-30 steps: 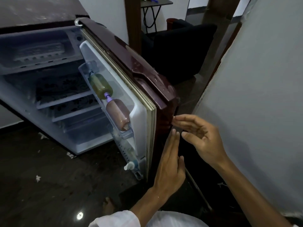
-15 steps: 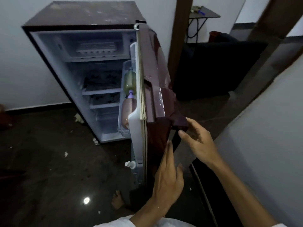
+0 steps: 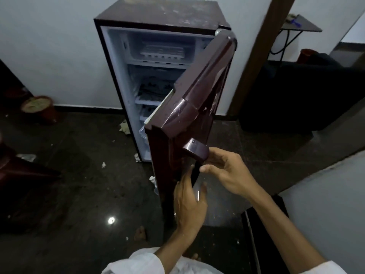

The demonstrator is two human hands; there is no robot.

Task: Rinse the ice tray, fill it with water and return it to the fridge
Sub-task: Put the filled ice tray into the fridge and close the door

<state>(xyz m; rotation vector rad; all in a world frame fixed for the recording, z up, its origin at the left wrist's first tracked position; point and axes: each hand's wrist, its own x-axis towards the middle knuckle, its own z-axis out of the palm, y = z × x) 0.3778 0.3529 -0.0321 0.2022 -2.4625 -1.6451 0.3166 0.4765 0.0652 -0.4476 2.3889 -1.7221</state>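
Far left: a terracotta pot stands on the dark floor against the white wall; scraps of paper litter lie near the fridge base. Centre: maroon single-door fridge, cabinet open, interior lit. Ice tray sits in the top freezer compartment, long side facing out, resting flat on the compartment floor; whether it holds water cannot be told. Wire shelves visible below it. Fridge door partly swung, outer maroon face toward the camera, its moulded handle at the lower free edge. Left hand lies flat against the door's outer face below the handle, fingers straight and pressed together, thumb apart to the right. Right hand is just right of the handle, fingers curled with tips touching the handle's underside, thumb extended toward the door; nothing pinched. White sleeves at the bottom edge; a bare foot on the floor. Right: brown door frame, small dark table, dark sofa beyond.
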